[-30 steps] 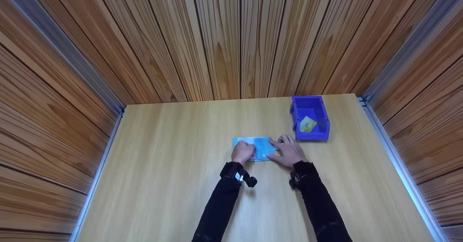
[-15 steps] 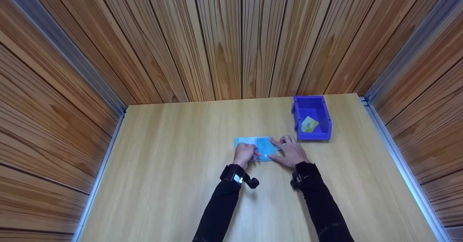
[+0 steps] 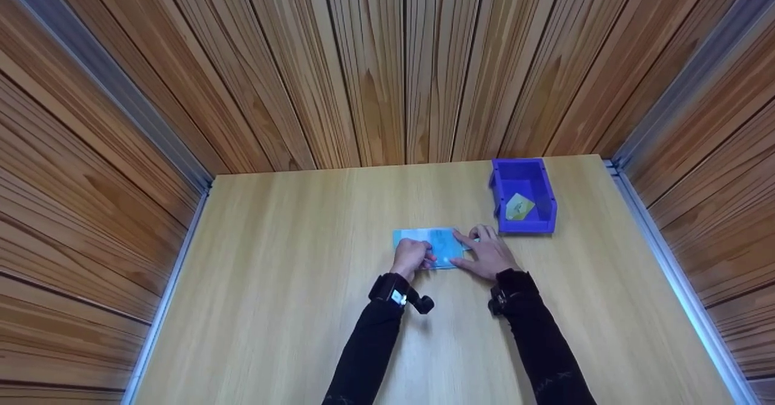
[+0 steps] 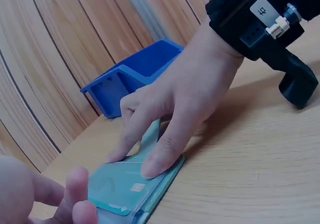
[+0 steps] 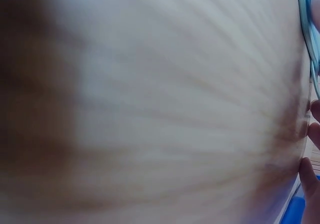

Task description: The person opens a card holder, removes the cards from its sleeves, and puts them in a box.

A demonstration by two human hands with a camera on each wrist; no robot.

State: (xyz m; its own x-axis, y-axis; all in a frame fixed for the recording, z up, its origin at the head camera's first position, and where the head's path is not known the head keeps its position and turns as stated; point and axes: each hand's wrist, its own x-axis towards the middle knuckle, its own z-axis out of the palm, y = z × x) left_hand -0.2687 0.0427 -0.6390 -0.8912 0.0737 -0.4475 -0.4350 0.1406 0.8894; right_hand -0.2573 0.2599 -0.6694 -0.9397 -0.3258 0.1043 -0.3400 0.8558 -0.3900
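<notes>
A light-blue card holder [image 3: 447, 249] lies flat on the wooden table, its tab [image 4: 149, 138] sticking out between the right thumb and index finger. Beneath its clear cover shows a teal chip card [image 4: 114, 183]. My right hand [image 3: 488, 256] presses the holder's right end with spread, nearly straight fingers. My left hand [image 3: 410, 254] is over the left half, fingers bent and fingertips right at the card's edge; I cannot tell whether they pinch anything. In the right wrist view, some fingers [image 5: 309, 176] and the holder's edge [image 5: 304, 22] appear at the far right.
Beyond the right hand stands a blue-purple open bin [image 3: 527, 226] holding a yellow-green piece [image 3: 519, 207] like a card or paper. Wood-panelled walls [image 3: 387, 72] enclose the table [image 3: 290, 284] at the back and sides. Blurred pale surface fills most of the right wrist view.
A second ago the left hand was balled more tightly on the holder; its fingers have loosened and the tips now show. The right hand has stayed in place.
</notes>
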